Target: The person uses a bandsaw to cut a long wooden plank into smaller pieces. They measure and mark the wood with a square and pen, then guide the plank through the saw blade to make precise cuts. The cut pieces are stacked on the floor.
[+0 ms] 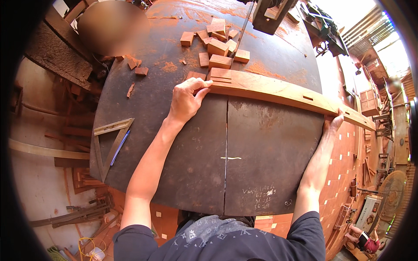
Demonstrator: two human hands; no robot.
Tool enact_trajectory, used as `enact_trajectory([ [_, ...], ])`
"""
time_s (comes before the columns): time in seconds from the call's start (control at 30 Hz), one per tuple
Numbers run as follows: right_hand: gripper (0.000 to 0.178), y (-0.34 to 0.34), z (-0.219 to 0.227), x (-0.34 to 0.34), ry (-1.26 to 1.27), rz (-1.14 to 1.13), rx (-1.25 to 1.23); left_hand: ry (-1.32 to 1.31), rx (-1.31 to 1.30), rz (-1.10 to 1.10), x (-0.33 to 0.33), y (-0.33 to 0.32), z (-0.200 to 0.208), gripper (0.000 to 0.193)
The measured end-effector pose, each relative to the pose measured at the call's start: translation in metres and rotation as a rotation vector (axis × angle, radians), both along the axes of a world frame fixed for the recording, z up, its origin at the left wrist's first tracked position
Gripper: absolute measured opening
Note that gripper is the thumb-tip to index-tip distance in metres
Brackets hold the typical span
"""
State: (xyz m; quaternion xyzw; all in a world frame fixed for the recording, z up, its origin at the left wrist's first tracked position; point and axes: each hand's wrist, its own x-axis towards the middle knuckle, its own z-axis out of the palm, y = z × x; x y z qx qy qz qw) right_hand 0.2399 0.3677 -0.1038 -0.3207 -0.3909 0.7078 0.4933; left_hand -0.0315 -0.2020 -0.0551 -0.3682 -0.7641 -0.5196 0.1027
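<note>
A long reddish-brown wooden beam (270,90) with slots cut in its side lies across the dark saw table (187,152). My left hand (187,99) grips its left end, thumb and fingers pressed together there. Farther right, my right hand (333,122) is closed on the beam's near side, close to the table's right edge; some of its fingers are hidden. A thin upright saw blade (245,27) comes down behind the beam near its left end. Whether blade and wood touch, I cannot tell.
Several small wood offcuts (217,45) are heaped around the blade, with sawdust nearby. On the table's left lie a triangular square (114,127) and a blue pen (119,148). A person with a blurred head is at the far left; another person (370,243) sits at lower right.
</note>
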Motion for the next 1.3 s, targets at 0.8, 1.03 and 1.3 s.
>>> enact_trajectory([
  [0.8,0.049,-0.012,0.01,-0.003,-0.057,-0.052,0.012,-0.054,0.004,0.033,-0.005,0.005,-0.005,0.014],
  [1.03,0.048,-0.011,0.01,-0.003,-0.078,-0.08,0.008,-0.043,-0.02,0.033,-0.004,0.005,-0.005,0.011],
  [1.3,0.047,0.0,0.001,0.003,-0.022,-0.037,-0.007,-0.031,-0.018,0.053,-0.002,0.005,-0.004,0.012],
])
